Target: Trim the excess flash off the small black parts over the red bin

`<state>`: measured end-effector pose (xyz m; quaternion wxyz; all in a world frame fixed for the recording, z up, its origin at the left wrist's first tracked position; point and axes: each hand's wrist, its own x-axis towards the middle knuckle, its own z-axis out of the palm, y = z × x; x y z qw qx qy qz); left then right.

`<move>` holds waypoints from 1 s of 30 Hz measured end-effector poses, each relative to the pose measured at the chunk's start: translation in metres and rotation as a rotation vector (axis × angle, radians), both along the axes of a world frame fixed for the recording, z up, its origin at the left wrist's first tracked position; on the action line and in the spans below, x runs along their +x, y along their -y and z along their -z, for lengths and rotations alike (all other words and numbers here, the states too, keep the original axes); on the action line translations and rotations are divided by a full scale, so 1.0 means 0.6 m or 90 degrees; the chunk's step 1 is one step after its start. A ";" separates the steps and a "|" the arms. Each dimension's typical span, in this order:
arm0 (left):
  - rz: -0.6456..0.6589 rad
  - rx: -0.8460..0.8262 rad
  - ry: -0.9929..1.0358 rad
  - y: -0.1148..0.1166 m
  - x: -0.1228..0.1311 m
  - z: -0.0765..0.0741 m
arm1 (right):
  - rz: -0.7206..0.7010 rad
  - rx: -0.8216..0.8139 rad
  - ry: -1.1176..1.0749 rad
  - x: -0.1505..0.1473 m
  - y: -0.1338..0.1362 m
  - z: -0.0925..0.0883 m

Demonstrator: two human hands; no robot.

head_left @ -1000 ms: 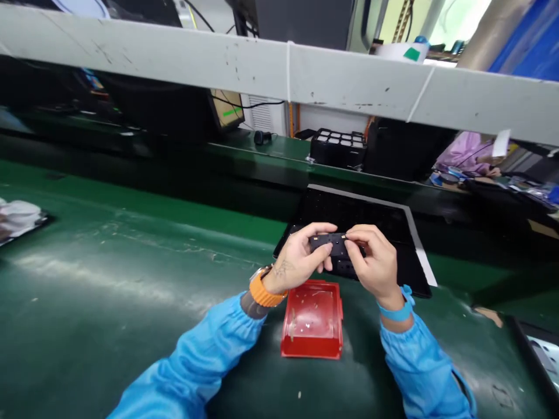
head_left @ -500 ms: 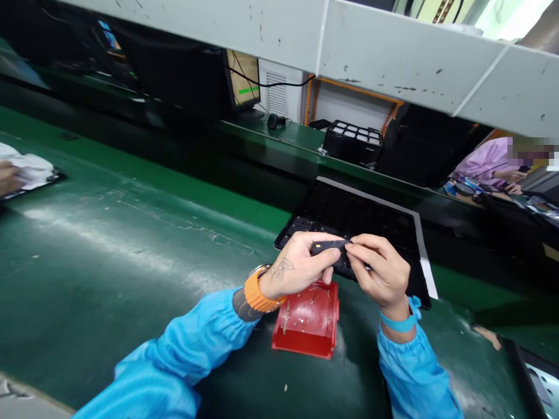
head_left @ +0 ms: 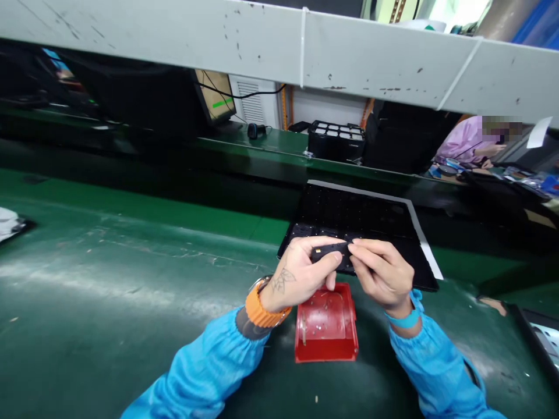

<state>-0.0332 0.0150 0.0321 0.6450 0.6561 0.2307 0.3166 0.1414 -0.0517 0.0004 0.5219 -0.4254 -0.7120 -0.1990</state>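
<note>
My left hand (head_left: 297, 273) and my right hand (head_left: 381, 272) both pinch a small flat black plastic part (head_left: 328, 251), held edge-on between them above the green bench. Thumb and fingers of each hand close on opposite ends of the part. Just below the hands sits a small red tray (head_left: 325, 326) with a few tiny bits in it. Behind the hands lies a flat black tray (head_left: 362, 216) with rows of small pockets. An orange band rings my left wrist, a blue one my right.
A green mat (head_left: 109, 279) covers the bench. A grey beam (head_left: 262, 41) runs overhead. Beyond a dark channel stand a monitor (head_left: 216, 99) and a black compartment box (head_left: 335, 139). Another person in purple (head_left: 467, 145) sits far right. A tray edge (head_left: 537, 343) shows at right.
The view has swung slightly. Both hands keep hold of the black part, which has tipped from flat-facing to edge-on.
</note>
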 end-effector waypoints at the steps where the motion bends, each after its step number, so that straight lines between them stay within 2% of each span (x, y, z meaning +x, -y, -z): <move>1: -0.001 0.010 0.000 0.000 0.000 -0.001 | 0.006 -0.002 0.004 -0.001 0.001 -0.001; 5: 0.005 0.034 -0.010 -0.001 -0.001 -0.004 | 0.009 0.004 0.011 -0.003 0.004 -0.002; 30: 0.014 0.000 -0.016 0.002 0.005 0.000 | 0.015 0.018 -0.037 -0.007 0.004 0.017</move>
